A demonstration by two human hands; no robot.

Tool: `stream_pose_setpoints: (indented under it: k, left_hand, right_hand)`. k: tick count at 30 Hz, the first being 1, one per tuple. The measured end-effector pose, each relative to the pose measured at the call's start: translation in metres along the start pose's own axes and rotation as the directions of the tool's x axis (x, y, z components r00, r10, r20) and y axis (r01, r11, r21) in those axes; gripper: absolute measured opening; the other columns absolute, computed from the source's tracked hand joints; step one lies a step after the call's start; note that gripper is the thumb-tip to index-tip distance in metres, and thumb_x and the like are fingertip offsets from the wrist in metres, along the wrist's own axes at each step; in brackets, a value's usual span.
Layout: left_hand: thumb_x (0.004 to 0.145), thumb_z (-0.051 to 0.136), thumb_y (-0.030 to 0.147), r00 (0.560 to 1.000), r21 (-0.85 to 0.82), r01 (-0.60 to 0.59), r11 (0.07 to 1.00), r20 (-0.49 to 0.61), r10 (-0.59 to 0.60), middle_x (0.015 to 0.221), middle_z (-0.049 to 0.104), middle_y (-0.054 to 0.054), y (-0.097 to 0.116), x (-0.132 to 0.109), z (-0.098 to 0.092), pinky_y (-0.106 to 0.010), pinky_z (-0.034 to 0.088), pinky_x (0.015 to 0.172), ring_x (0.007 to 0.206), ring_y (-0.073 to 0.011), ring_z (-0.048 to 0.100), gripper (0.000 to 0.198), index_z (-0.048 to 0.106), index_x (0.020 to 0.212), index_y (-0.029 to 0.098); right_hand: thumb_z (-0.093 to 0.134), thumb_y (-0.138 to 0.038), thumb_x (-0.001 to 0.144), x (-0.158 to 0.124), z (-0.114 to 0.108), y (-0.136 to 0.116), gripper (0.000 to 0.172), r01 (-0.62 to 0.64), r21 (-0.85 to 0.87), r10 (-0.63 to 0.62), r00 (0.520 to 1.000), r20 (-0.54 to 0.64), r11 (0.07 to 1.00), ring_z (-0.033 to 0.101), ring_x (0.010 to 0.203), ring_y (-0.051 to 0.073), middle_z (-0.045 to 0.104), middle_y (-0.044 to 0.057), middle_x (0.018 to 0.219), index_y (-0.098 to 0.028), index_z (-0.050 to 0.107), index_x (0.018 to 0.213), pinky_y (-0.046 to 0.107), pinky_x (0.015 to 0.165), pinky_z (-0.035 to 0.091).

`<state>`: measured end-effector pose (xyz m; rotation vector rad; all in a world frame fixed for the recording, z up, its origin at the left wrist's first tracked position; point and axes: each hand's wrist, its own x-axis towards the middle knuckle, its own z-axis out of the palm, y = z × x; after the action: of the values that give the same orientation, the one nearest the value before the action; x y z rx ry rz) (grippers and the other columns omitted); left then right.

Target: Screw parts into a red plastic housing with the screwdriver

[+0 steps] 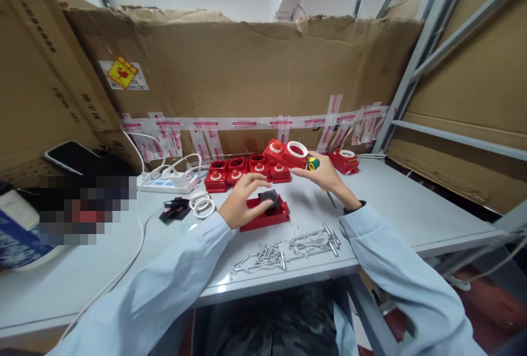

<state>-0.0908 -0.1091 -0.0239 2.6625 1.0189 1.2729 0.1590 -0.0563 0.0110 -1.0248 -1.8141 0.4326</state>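
My left hand (247, 202) is over a red open housing (265, 223) on the table, its fingers curved around a black part (269, 200) that sits in the housing. My right hand (323, 174) holds a red box with a white ring (294, 154) by its right side, tilted above the table. A green and yellow screwdriver handle (313, 163) shows beside the right fingers, its shaft pointing down toward the table. Behind the hands, several red boxes (237, 172) stand in rows.
Screws (267, 254) and metal pins with white cords (315, 242) lie near the front edge. White rings (202, 206), black pieces (176, 209) and a power strip (169, 182) are left. Another red box (345, 162) stands right, before a cardboard wall (247, 70).
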Motion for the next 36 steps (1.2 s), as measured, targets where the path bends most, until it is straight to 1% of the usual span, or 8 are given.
stream_pose_setpoints:
  k: [3,8,11,15,20,26,32,36]
  left_hand:
    - [0.086,0.056,0.036,0.964,0.015,0.009,1.0,0.267,-0.013,0.126,0.052,-0.012,-0.006,-0.004,0.017,-0.043,0.043,0.096,0.114,-0.0252,0.053,0.037,0.053,0.121,0.023]
    - [0.092,0.046,0.033,0.981,-0.002,0.017,1.0,0.195,-0.016,0.118,0.061,-0.01,-0.008,-0.003,0.022,-0.039,0.045,0.095,0.109,-0.0225,0.057,0.033,0.056,0.121,0.021]
    - [0.092,0.045,0.034,0.99,0.015,0.052,0.999,0.128,-0.054,0.117,0.062,-0.011,-0.002,-0.001,-0.002,-0.038,0.045,0.095,0.107,-0.0218,0.057,0.035,0.057,0.122,0.02]
    - [0.09,0.043,0.043,0.974,0.133,0.17,0.976,0.131,-0.187,0.112,0.065,-0.01,-0.012,-0.01,-0.062,-0.037,0.045,0.091,0.101,-0.0232,0.06,0.041,0.061,0.118,0.02]
    - [0.075,0.051,0.055,0.775,0.429,0.413,0.803,0.296,-0.558,0.107,0.07,-0.008,-0.074,-0.04,-0.126,-0.037,0.047,0.087,0.099,-0.0299,0.063,0.047,0.071,0.102,0.022]
    - [0.067,0.05,0.057,0.694,0.519,0.491,0.7,0.253,-0.675,0.102,0.072,-0.01,-0.128,-0.067,-0.132,-0.037,0.048,0.083,0.093,-0.0309,0.065,0.053,0.071,0.099,0.02]
    - [0.068,0.055,0.057,0.801,0.407,0.453,0.794,0.205,-0.562,0.11,0.067,-0.012,-0.107,-0.07,-0.138,-0.039,0.044,0.09,0.102,-0.0307,0.06,0.053,0.067,0.101,0.018]
    - [0.063,0.064,0.045,0.749,0.318,0.418,0.851,0.409,-0.521,0.084,0.069,-0.007,-0.08,-0.065,-0.133,-0.033,0.049,0.074,0.079,-0.024,0.063,0.036,0.067,0.088,0.018]
  right_hand:
    - [0.078,-0.045,0.056,0.0,0.003,0.005,0.062,0.005,-0.031,-0.004,1.0,0.012,1.0,0.063,0.092,0.025,0.068,0.01,0.104,-0.013,0.062,0.107,0.038,0.083,0.049]
    - [0.077,-0.045,0.057,-0.003,0.006,0.004,0.062,0.035,-0.05,-0.033,0.999,0.031,0.998,0.064,0.093,0.025,0.068,0.01,0.103,-0.014,0.062,0.108,0.038,0.084,0.049]
    - [0.076,-0.046,0.058,-0.003,0.005,0.004,0.061,0.041,-0.069,-0.039,0.999,0.031,0.997,0.063,0.095,0.026,0.068,0.011,0.105,-0.014,0.061,0.108,0.039,0.085,0.048]
    - [0.077,-0.047,0.057,-0.003,0.005,0.007,0.065,0.035,-0.099,-0.033,0.999,0.028,0.994,0.062,0.096,0.027,0.067,0.012,0.107,-0.014,0.06,0.11,0.042,0.086,0.048]
    - [0.076,-0.049,0.058,-0.004,0.007,0.005,0.068,0.044,-0.106,-0.04,0.998,0.042,0.993,0.062,0.097,0.026,0.066,0.011,0.109,-0.015,0.058,0.114,0.041,0.086,0.048]
    - [0.076,-0.049,0.059,-0.005,0.006,0.001,0.069,0.039,-0.121,-0.032,0.998,0.056,0.992,0.061,0.1,0.026,0.065,0.012,0.112,-0.014,0.056,0.116,0.041,0.088,0.047]
    - [0.075,-0.049,0.06,-0.005,0.008,0.004,0.069,0.063,-0.13,-0.054,0.996,0.073,0.989,0.061,0.101,0.027,0.064,0.012,0.113,-0.015,0.055,0.116,0.042,0.088,0.047]
    - [0.076,-0.048,0.059,-0.005,0.007,0.004,0.069,0.067,-0.14,-0.056,0.995,0.077,0.988,0.061,0.101,0.027,0.064,0.012,0.113,-0.016,0.055,0.116,0.043,0.088,0.047]
